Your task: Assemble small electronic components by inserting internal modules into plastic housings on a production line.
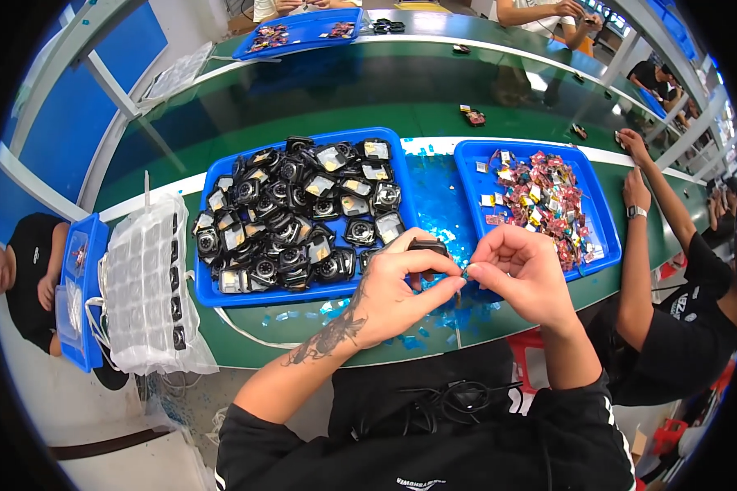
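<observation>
My left hand (400, 288) is closed around a small black watch case (428, 247), partly hidden by the fingers. The fingertips of my right hand (522, 274) meet my left thumb at the case's near side. Between them they pinch something tiny that I cannot make out. Just beyond my left hand, a blue tray (407, 192) is heaped with black watch cases (291, 225), some showing round sensor backs and others pale inner parts. Past my right hand lies a second blue tray (465, 168) with small red circuit boards (553, 192) and silver and yellow bits.
Blue film scraps (434, 192) litter the bench between the trays. At left stands a stack of clear plastic blister trays (139, 278). A green conveyor belt (368, 90) runs beyond, carrying a few small parts. A co-worker's arm (637, 245) reaches in from the right.
</observation>
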{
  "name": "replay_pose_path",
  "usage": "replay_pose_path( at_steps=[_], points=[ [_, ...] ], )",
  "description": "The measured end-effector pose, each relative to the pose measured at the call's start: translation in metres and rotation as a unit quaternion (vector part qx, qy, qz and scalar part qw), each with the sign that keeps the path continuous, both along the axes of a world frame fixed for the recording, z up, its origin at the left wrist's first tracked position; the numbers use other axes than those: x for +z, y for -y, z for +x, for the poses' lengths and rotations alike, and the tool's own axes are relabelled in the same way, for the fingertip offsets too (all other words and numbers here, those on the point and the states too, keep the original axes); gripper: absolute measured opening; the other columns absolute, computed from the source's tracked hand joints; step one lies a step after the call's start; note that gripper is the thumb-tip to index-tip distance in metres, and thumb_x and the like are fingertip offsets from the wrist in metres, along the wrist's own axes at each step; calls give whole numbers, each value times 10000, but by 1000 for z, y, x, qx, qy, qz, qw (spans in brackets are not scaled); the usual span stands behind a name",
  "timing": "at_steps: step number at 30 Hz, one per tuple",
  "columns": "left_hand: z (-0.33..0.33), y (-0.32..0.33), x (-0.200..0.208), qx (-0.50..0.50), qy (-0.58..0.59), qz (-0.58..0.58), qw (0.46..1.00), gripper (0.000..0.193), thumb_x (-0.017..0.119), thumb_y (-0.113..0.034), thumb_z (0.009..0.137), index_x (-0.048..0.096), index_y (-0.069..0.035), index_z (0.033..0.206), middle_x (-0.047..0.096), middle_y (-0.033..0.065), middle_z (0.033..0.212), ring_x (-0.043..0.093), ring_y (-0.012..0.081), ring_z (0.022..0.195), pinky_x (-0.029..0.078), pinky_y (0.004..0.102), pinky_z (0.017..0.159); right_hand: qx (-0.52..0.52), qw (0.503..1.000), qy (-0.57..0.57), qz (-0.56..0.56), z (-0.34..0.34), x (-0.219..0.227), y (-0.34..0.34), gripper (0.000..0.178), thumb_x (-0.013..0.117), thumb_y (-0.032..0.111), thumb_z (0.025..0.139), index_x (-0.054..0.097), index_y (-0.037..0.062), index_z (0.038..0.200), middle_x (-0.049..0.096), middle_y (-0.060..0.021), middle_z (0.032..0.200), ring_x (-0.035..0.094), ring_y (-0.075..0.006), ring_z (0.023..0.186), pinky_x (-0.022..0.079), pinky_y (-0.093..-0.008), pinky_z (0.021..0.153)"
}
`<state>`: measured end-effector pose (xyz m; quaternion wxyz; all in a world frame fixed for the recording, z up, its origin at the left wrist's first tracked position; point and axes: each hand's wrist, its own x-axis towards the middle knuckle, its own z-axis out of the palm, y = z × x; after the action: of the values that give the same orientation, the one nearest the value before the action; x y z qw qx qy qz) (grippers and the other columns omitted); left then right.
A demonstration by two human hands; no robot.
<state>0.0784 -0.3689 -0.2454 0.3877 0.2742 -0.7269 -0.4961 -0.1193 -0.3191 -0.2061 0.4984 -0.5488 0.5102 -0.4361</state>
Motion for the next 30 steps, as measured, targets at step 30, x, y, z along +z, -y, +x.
replay_pose_path(
  at_steps=[30],
  points=[
    [3,10,-11,-90,-127,281,947,183,626,-13,895,644,43,1068,587,62,1035,587,97,925,491,239,794,-32,977,178,-114,3,-37,9,116,671,-17,838,637,-34,948,623,-124,1035,610,-144,894,499,-237,711]
  ],
)
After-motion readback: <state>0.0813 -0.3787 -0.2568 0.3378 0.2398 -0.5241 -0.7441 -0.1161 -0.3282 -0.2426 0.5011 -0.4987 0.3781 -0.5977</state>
